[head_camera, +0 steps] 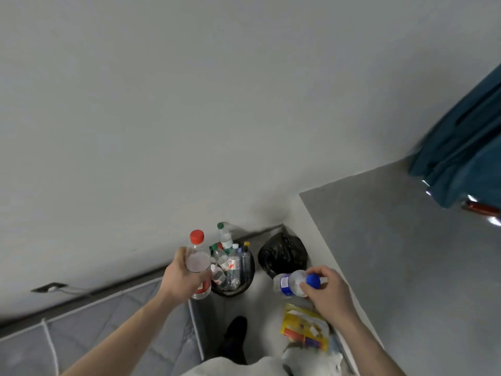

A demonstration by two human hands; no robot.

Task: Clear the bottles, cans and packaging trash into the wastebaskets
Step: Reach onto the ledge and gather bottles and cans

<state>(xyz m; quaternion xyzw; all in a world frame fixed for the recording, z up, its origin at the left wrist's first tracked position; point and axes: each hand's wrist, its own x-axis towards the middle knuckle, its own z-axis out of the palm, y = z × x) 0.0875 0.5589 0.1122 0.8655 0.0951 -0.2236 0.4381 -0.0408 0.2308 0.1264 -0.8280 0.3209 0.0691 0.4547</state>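
Our left grip [181, 278] grasps the red-capped bottle [199, 263] upright; our right grip [326, 290] pinches the blue-capped bottle [294, 283] lying sideways, cap pointing right.

I see a plain pale wall [189, 104] filling most of my view, with a dark baseboard [130, 280] along its foot. A grey quilted mattress [108, 329] lies low on the left. On the right a grey table [406, 253] carries teal fabric [461, 147]. The floor [260, 299] is pale grey; the light is soft and even.
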